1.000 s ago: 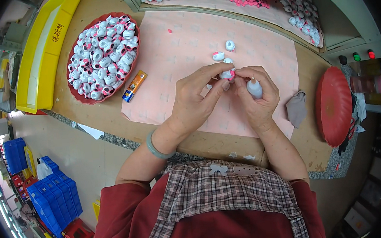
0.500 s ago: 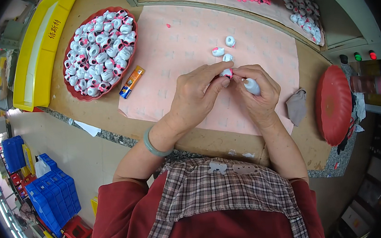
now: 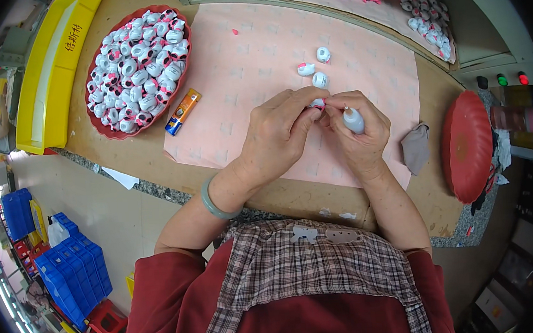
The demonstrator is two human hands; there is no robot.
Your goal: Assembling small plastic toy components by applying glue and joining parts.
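Pinching left hand [image 3: 279, 127]: white-and-pink figurine [image 3: 317, 103], toward right edge of pink sheet [image 3: 232, 61]
Right hand [image 3: 366, 144]: fingertips together at figurine, squeeze bottle [image 3: 353, 121] gripped
Red basin [image 3: 189, 37], left on desk [image 3: 142, 153]: figurine heap [image 3: 138, 73], apparently done
Sheet: three loose figurines [image 3: 306, 69], perhaps remaining

Even light — fisheye-bent, black edges

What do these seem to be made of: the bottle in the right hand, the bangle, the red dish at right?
Bottle: probably smooth plastic; its whitish body looks translucent. Bangle: perhaps polished stone or glass, being pale green and softly shiny. Red dish: likely slightly glossy moulded plastic, judging by its fluted rim.
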